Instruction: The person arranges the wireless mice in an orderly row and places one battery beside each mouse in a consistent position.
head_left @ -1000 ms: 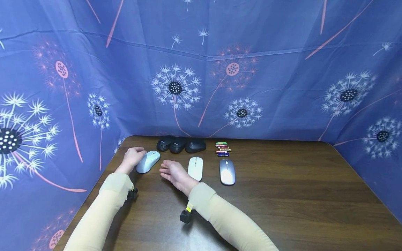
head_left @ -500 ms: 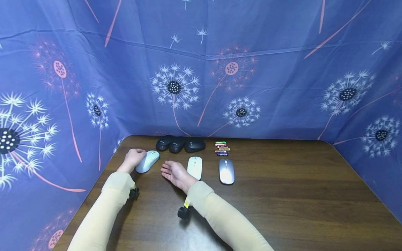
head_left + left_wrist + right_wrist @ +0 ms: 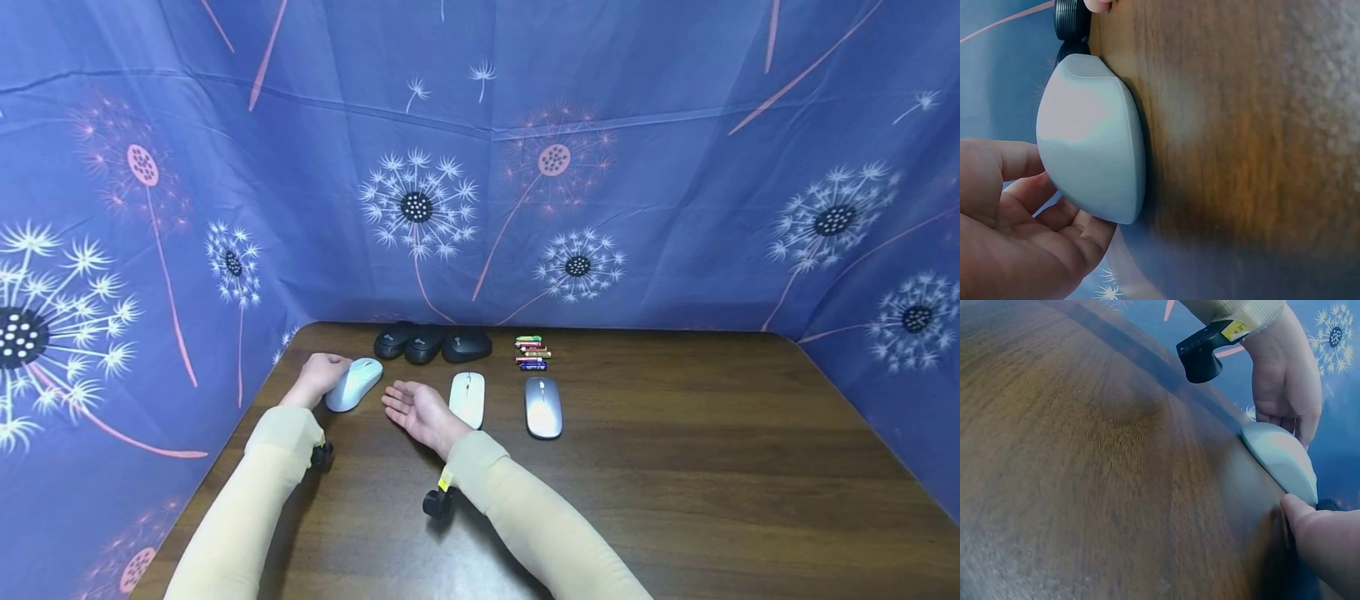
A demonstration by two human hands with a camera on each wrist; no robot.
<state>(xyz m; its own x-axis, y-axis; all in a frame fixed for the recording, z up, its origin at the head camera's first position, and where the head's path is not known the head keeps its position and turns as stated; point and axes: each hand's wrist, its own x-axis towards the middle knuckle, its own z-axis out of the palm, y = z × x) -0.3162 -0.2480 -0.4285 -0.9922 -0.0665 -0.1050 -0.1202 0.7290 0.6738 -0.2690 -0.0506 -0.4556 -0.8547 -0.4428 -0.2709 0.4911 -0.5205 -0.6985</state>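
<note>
A pale blue computer mouse (image 3: 354, 385) lies on the left part of the table. My left hand (image 3: 318, 375) holds it from its outer left side, fingers bent against the shell (image 3: 1088, 137) in the left wrist view. My right hand (image 3: 422, 414) is just right of this mouse, palm turned toward it and fingers loosely extended, holding nothing. In the right wrist view the right hand's thumb (image 3: 1304, 515) overlaps the front end of the mouse (image 3: 1282, 456). A white mouse (image 3: 468, 398) lies partly behind the right wrist.
Three black mice (image 3: 423, 343) sit side by side along the back edge of the wooden table (image 3: 675, 467). Several colourful batteries (image 3: 532, 353) lie in a stack to their right, with a silver-grey mouse (image 3: 543, 408) in front. A blue dandelion-print cloth (image 3: 660, 167) surrounds the table.
My right hand has turned slightly, showing more of its palm. My left hand keeps its place at the pale blue mouse, and nothing on the table has moved noticeably.
</note>
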